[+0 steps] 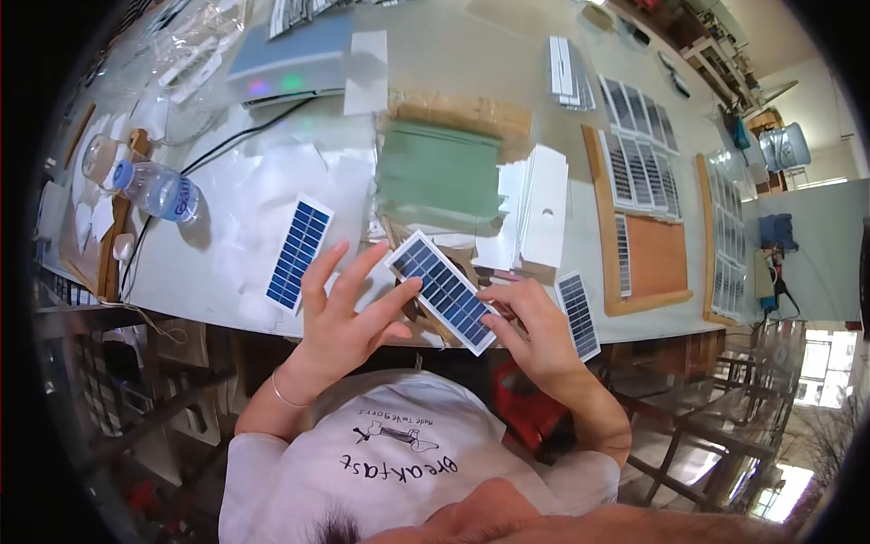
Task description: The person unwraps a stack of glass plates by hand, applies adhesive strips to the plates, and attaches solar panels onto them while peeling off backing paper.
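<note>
A small solar panel with dark blue cells and a white border lies tilted in front of me at the table's near edge. My right hand pinches its lower right end between thumb and fingers. With fingers spread, my left hand is at the panel's left side, one fingertip at its face. Left of that hand lies a second solar panel, flat on the table. A third solar panel rests by the edge, just right of my right hand.
Beyond the panel are a green sheet stack and white card strips. A wooden-framed tray holds more panels at right. At left stand a water bottle, a black cable and a grey box.
</note>
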Available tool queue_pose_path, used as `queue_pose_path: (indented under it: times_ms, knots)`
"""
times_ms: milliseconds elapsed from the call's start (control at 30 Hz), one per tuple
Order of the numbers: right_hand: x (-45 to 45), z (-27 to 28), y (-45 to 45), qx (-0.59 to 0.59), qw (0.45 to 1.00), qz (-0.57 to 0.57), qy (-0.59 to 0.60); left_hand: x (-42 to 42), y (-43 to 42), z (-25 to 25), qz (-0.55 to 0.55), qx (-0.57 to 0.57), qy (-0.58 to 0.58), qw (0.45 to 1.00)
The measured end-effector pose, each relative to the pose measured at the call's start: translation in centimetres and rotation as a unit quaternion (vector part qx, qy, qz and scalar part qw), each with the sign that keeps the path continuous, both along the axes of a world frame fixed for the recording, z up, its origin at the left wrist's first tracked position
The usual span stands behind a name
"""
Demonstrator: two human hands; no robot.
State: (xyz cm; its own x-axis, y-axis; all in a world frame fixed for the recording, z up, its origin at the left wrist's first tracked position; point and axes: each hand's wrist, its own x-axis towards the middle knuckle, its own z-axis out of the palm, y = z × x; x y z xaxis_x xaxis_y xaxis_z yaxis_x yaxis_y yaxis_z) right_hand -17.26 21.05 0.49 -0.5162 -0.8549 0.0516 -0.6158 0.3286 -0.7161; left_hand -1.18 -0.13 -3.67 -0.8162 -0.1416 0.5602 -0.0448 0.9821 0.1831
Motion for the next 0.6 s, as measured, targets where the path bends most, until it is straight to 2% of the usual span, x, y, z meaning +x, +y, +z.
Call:
queue_pose_path:
  times_ms: [33, 167, 267, 333, 400, 467, 500, 533, 600]
  knots:
    - [-0.1, -0.1, -0.2, -0.024, 0.999, 0.014, 0.029, 0.1, 0.0, 0.0, 0.005, 0.001, 0.0, 1.0]
    - [0.1, -0.8, -0.6, -0.041, 0.999, 0.009, -0.011, 0.3, 0.1, 0.8, 0.027, 0.028, -0.02, 0.999]
    - [-0.6, 0.2, 0.3, -0.052, 0.993, -0.014, 0.102, 0.0, 0.0, 0.8, 0.023, 0.039, -0.035, 0.998]
    - [-1.7, 1.7, 2.6, -0.062, 0.987, -0.085, 0.123, -0.4, 0.3, 1.6, 0.024, 0.049, -0.048, 0.997]
    - [-2.6, 3.3, 6.0, -0.069, 0.97, -0.17, 0.16, -0.5, 0.8, 2.7, 0.038, 0.083, 0.001, 0.996]
    - [-3.2, 3.2, 9.7, -0.031, 0.952, -0.257, 0.16, 1.4, 1.7, 3.7, 0.003, 0.112, 0.043, 0.993]
    - [-3.3, 2.6, 11.4, -0.011, 0.94, -0.302, 0.157, 1.6, 1.9, 4.6, -0.156, 0.205, 0.021, 0.966]
    - [-3.3, 1.8, 12.8, 0.007, 0.936, -0.326, 0.13, 1.6, 2.3, 5.1, -0.309, 0.291, -0.004, 0.905]
    - [-3.1, -0.2, 15.5, 0.043, 0.924, -0.373, 0.073, -1.7, 4.9, 5.9, -0.487, 0.441, -0.114, 0.745]
